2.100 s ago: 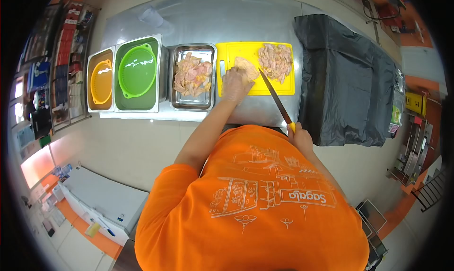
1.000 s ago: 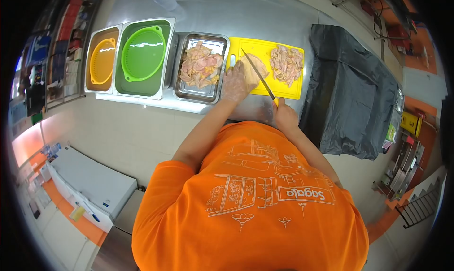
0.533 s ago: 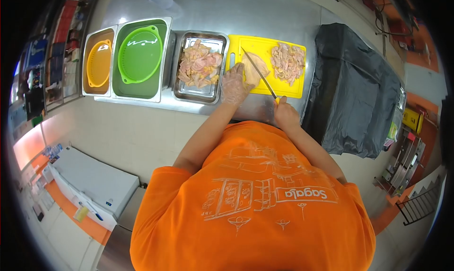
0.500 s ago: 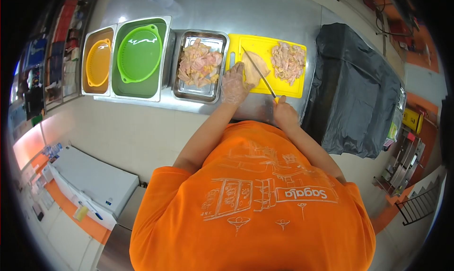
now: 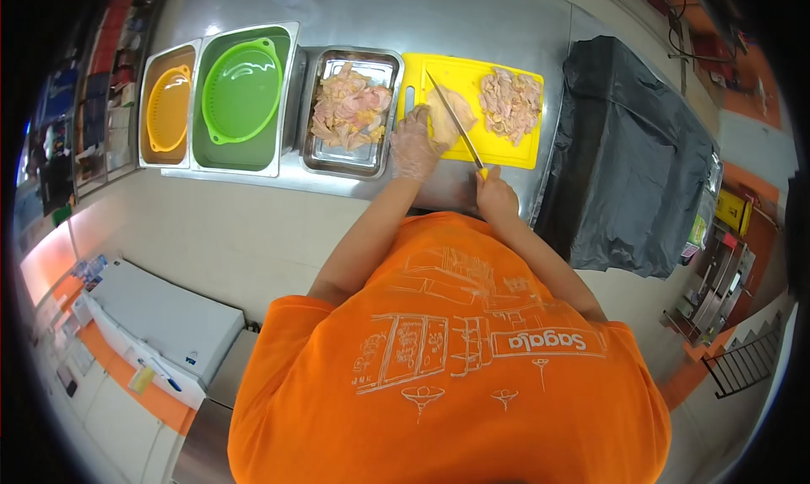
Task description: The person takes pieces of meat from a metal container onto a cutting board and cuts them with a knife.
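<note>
On the board (image 5: 510, 153), in the head view, my left hand (image 5: 413, 151) rests loosely spread fingers on the meat's (image 5: 466, 117) edge, apparently steadying it; my right hand (image 5: 497, 199) grips the knife (image 5: 455, 121) by its handle, fingers closed clear of the edge.

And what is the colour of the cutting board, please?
The cutting board is yellow, seen in the head view.

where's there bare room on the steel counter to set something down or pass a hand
The widest bare counter lies beyond the tray and yellow board. A thin strip shows between board and black cover. The board is crowded: left hand, meat piece, knife, chopped pile.
</note>
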Tool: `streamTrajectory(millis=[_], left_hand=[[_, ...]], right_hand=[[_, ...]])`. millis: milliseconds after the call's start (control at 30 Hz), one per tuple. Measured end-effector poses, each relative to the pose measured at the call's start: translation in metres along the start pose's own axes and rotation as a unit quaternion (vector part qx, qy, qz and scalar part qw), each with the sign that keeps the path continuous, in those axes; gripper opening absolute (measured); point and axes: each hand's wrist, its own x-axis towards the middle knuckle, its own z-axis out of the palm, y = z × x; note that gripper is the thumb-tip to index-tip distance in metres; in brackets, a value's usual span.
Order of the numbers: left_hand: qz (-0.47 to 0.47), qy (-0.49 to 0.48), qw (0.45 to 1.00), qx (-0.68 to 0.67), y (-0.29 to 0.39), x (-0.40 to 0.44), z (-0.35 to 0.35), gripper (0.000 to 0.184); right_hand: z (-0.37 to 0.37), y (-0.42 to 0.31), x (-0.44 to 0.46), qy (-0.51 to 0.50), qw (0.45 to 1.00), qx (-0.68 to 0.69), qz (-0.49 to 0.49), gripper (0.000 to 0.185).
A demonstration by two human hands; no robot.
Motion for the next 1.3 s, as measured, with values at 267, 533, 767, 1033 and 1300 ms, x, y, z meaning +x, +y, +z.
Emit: streamTrajectory(millis=[267, 533, 767, 1033, 1300], left_hand=[[-0.001, -0.009, 1.0, 0.004, 0.003, -0.009, -0.001, 0.087], [0.004, -0.019, 1.0, 0.025, 0.008, -0.004, -0.003, 0.088], [0.045, -0.008, 0.998, 0.046, 0.01, -0.001, -0.014, 0.078], [0.171, -0.021, 0.974, 0.147, 0.02, 0.072, -0.023, 0.052], [0.249, -0.32, 0.867, 0.29, 0.037, 0.172, 0.003, 0.041]], right_hand=[[-0.01, -0.041, 0.058, 0.023, 0.998, 0.036, -0.036, 0.05], [0.007, 0.053, -0.059, -0.028, 0.996, 0.069, 0.043, 0.047], [0.006, 0.089, -0.094, -0.023, 0.999, -0.016, 0.043, 0.043], [0.023, 0.107, -0.142, 0.037, 0.995, 0.025, 0.089, 0.043], [0.002, 0.095, -0.13, 0.053, 0.996, 0.071, -0.021, 0.042]])
